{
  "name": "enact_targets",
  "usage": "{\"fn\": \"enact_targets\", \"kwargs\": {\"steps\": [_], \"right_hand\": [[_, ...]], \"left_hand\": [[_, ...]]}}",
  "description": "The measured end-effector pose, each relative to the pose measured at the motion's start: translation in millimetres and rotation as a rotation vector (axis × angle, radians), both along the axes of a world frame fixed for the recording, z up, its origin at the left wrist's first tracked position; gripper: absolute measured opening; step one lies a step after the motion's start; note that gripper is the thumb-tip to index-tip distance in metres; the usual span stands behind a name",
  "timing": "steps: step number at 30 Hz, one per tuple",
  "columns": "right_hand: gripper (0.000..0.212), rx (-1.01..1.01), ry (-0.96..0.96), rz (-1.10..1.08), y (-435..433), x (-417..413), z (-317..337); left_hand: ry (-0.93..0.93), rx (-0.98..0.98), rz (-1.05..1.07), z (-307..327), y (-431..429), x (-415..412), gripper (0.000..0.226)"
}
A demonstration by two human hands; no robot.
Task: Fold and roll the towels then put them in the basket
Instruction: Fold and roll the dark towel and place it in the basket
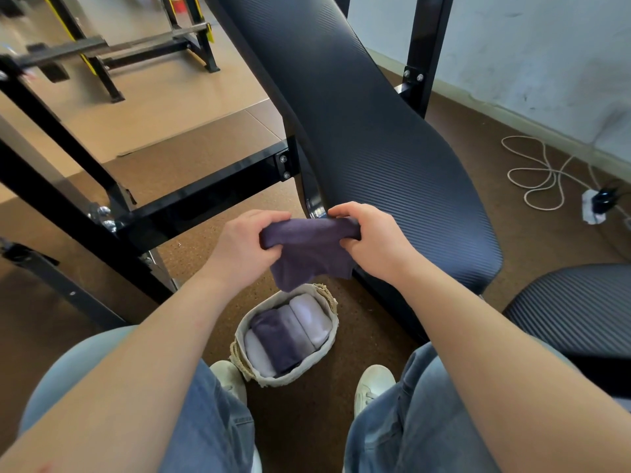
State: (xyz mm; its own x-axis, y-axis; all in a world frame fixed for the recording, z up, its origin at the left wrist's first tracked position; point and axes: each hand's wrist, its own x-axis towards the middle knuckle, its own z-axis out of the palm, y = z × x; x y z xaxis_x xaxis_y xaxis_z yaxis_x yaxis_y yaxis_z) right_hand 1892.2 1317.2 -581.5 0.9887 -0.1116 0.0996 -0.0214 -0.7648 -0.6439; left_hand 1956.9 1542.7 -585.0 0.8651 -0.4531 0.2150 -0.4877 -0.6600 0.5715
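Observation:
A dark purple towel (309, 254) hangs in the air between my hands, its top edge rolled or bunched and a loose flap drooping below. My left hand (244, 245) grips the left end and my right hand (370, 240) grips the right end, fingers curled round the cloth. Directly beneath, on the floor between my feet, stands a light woven basket (333, 324). Inside it lie several rolled towels side by side: a dark purple one (278, 339) and white ones (312, 315).
A black padded gym bench (358, 131) slopes up ahead and to the right, with its black steel frame (205, 196) to the left. A second black pad (577, 308) is at the right. A white cable (536, 172) and a power strip lie on the brown floor.

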Motion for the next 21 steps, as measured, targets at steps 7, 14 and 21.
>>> {"fn": "enact_targets", "kwargs": {"steps": [7, 14, 21], "right_hand": [[0.036, 0.031, 0.000, -0.021, -5, -1, 3], [0.039, 0.301, 0.046, -0.091, -12, 3, 0], [0.016, 0.376, 0.058, -0.148, -9, 6, 4]], "left_hand": [[0.092, -0.100, 0.045, 4, -1, 0, 0.041], [0.256, -0.224, 0.089, 2, -3, 1, 0.045], [0.211, -0.231, 0.093, -1, -3, 6, 0.018]]}}
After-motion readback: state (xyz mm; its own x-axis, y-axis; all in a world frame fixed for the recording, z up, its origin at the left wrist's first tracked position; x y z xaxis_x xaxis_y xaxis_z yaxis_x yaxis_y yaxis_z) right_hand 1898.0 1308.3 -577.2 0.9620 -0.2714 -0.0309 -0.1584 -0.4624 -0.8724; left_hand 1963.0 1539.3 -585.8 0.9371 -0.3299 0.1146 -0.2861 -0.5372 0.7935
